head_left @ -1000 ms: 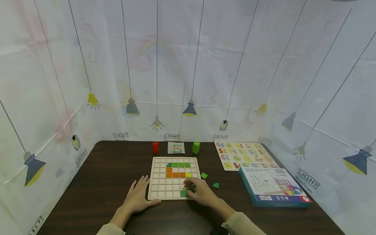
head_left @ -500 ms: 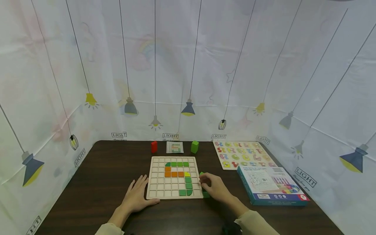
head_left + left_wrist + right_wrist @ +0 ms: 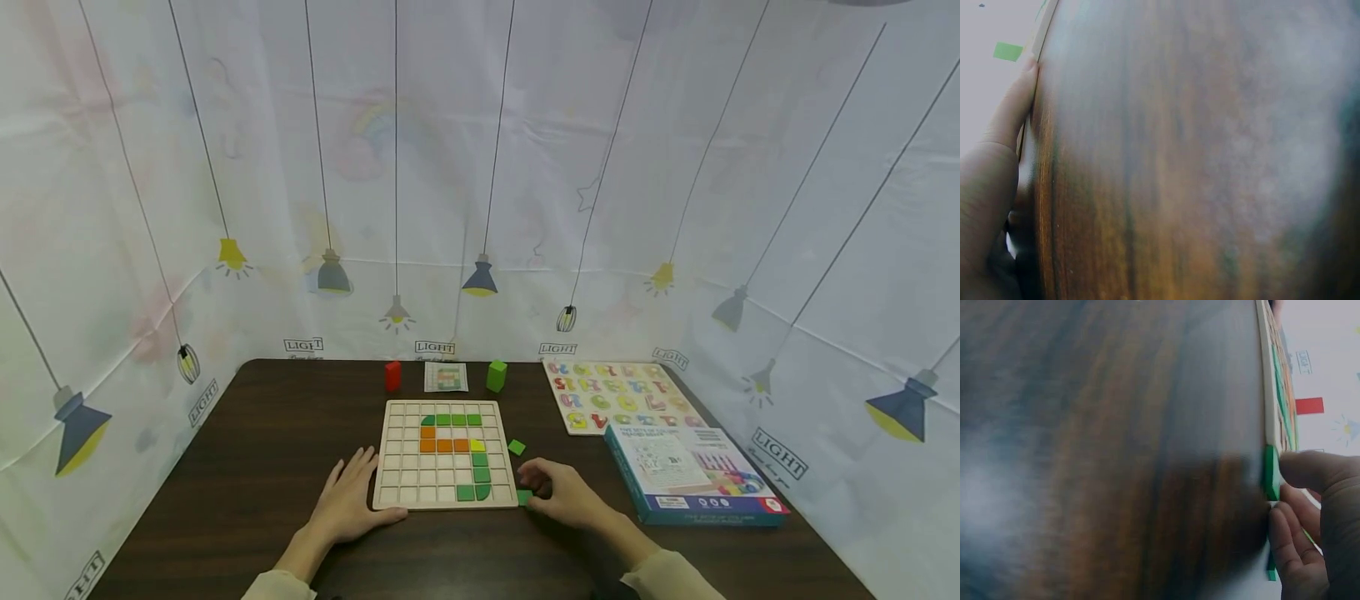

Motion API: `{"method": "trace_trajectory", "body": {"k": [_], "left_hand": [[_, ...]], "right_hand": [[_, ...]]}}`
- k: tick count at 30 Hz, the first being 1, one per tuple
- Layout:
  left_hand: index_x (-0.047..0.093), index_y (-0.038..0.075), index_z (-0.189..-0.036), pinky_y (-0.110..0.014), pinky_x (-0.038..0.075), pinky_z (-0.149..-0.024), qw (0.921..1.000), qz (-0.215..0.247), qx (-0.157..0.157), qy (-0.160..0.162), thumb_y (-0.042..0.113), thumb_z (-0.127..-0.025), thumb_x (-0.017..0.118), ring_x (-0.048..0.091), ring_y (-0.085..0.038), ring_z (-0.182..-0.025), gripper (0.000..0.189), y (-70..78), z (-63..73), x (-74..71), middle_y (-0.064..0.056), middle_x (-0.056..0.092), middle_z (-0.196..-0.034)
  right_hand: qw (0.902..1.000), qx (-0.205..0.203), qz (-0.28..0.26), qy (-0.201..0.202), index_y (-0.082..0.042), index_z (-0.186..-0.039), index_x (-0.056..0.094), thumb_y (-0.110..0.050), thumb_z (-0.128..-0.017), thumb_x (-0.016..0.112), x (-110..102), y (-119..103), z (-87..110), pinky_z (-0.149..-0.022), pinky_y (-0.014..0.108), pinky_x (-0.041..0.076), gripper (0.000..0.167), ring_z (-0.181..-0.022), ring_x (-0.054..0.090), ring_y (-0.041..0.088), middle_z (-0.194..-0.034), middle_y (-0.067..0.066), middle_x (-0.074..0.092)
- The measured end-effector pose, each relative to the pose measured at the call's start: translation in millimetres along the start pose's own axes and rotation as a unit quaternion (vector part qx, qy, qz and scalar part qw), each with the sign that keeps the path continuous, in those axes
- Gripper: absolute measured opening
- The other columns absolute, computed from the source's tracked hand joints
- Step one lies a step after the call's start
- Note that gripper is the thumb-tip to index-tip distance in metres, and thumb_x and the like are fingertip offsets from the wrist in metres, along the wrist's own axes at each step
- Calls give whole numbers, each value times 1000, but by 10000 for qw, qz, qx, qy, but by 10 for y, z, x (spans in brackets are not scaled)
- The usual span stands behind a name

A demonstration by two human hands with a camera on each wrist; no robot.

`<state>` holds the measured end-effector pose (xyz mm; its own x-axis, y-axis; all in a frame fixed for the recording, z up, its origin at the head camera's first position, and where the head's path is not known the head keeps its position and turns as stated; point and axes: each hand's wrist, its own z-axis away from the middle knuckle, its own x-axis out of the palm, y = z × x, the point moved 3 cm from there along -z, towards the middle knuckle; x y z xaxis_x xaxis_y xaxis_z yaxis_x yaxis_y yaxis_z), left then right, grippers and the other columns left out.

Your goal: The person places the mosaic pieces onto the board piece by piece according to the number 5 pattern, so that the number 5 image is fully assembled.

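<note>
A wooden grid board (image 3: 405, 475) lies on the table, with green, orange and yellow tiles set in several cells. My left hand (image 3: 343, 497) rests spread at its left edge, and in the left wrist view the thumb (image 3: 1013, 112) lies along the board's front edge. My right hand (image 3: 564, 493) is just right of the board, fingers bent. Its thumb touches or nearly touches a green square tile (image 3: 524, 497) lying against the board's lower right corner. In the right wrist view, thumb and fingers flank that tile (image 3: 1271, 473). Another green square tile (image 3: 517, 447) lies farther back.
Behind the board stand a red block (image 3: 393, 376) and a green block (image 3: 497, 376), with a pattern card (image 3: 446, 377) between them. A number puzzle board (image 3: 622, 396) and a boxed game (image 3: 693, 479) lie to the right on the dark wooden table (image 3: 285, 417).
My right hand has moved off the board to the right and back toward me, uncovering green tiles in the board and the farther square tile. My left hand has stayed put.
</note>
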<state>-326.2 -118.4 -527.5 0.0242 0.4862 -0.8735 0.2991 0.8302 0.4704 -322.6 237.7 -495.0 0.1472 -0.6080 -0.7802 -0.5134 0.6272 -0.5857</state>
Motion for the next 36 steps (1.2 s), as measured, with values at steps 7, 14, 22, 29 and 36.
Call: {"method": "trace_trajectory", "body": {"k": [7,14,22,29,36], "left_hand": [[33,2,-146,-54,6,-111,10000,-22,-55,-14,76,-67,62,18,-33,-140,112,-29,10,28,-17,27,-151],[33,2,-146,-55,6,-111,10000,25,-49,-56,75,-68,62,18,-34,-140,111,-6,54,29,-17,27,-151],[33,0,-145,-55,8,-111,10000,-14,-18,-16,73,-69,64,19,-35,-140,110,22,64,6,-19,27,-151],[33,1,-146,-55,7,-111,10000,15,-44,-39,72,-69,65,18,-34,-140,109,27,50,-15,-18,27,-151],[33,1,-146,-56,8,-111,10000,-19,-6,-30,73,-69,64,19,-34,-140,109,46,18,-28,-18,27,-151]], "right_hand": [[9998,-32,-126,-162,-7,-111,61,-5,-81,71,72,48,37,-68,25,52,32,-81,59,13,-93,0,61],[9998,44,-172,-119,-5,-109,60,-1,-82,70,71,51,31,-67,26,52,30,-81,60,16,-92,2,61],[9986,-59,-56,529,-1,-110,59,1,-80,71,34,-33,-74,-67,28,54,33,-81,61,16,-91,2,63],[9955,-116,-21,945,1,-113,59,1,-79,71,104,-184,-220,-66,26,53,35,-76,60,9,-92,6,64],[9926,-424,-223,1119,3,-115,58,7,-79,68,245,-340,-377,-67,29,54,37,-78,62,20,-92,13,64]]}}
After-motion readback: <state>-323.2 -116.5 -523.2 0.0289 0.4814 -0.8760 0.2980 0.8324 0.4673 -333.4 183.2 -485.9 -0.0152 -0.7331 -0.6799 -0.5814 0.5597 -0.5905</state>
